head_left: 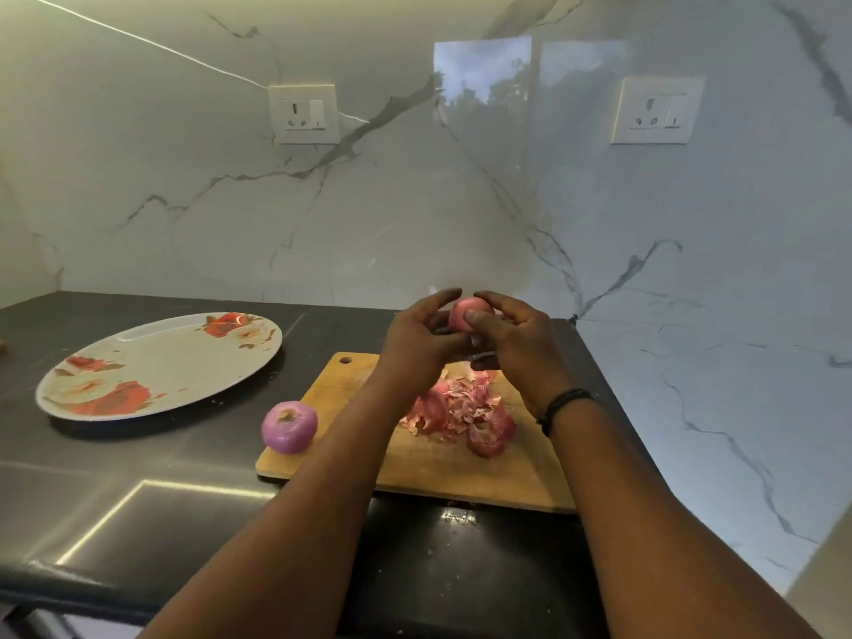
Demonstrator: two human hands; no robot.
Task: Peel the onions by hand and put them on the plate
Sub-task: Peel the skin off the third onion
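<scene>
- Both hands are raised above the far end of the board and curl around one small, round, pink-skinned onion [468,313], smooth and glossy where it shows between the fingers.
- The left hand [422,336] cups the onion from the left, its fingers bent over the top and its thumb toward the front.
- The right hand [511,334] holds it from the right, with the thumb pressed flat on the onion's front face; a thin black cord bracelet [560,408] circles that wrist.
- Below the hands lies a rectangular light-brown wooden cutting board [350,449] with rounded corners, a small hanging hole near its far left corner and a scuffed, matte surface.
- A loose heap of papery reddish-pink onion skins [461,415] sits on the board, crinkled and flaky, some pieces curled like shells.
- A second round purple onion [290,427], peeled and shiny with faint lengthwise stripes and a brownish cut end facing up, rests at the board's left edge, touching it.
- To the left, apart from the board, an oval white plate [156,357] with a smooth gloss and red-and-cream flower prints lies flat on the desk; nothing is on it.
- The dark, polished stone desk [138,500] reflects light in bright streaks, and small pale flecks dot it.
- Behind stands a glossy white marble wall [322,214] with grey veins, carrying two square white plastic sockets [304,113].
</scene>
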